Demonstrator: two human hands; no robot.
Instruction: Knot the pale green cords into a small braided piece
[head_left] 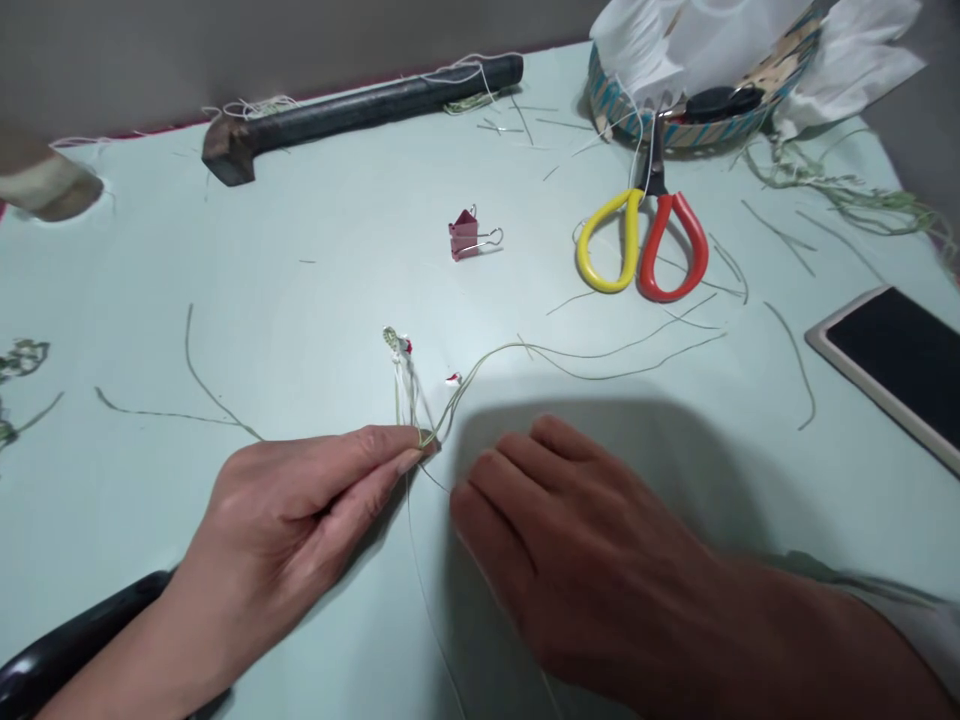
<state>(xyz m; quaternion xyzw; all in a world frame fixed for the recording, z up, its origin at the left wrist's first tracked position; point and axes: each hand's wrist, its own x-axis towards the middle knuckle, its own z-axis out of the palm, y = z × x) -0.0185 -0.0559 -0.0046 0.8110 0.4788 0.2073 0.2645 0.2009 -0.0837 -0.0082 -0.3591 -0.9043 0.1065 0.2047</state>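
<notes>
My left hand pinches a bundle of thin pale green cords between thumb and forefinger. Above the fingertips stands a small braided end with white strands and a bit of red. Two cord tails run off to the right, and others stick out left behind the hand. Close by on the right, my right hand is closed, its knuckles up and its fingertips hidden. One fine cord stretches from the pinch to its curled fingers. Another thin thread hangs down toward the front edge of view.
Farther back lie a maroon binder clip, scissors with yellow and red handles, and a dark hammer-like tool. A patterned basket holds white paper. A phone rests at right; cord scraps are scattered about.
</notes>
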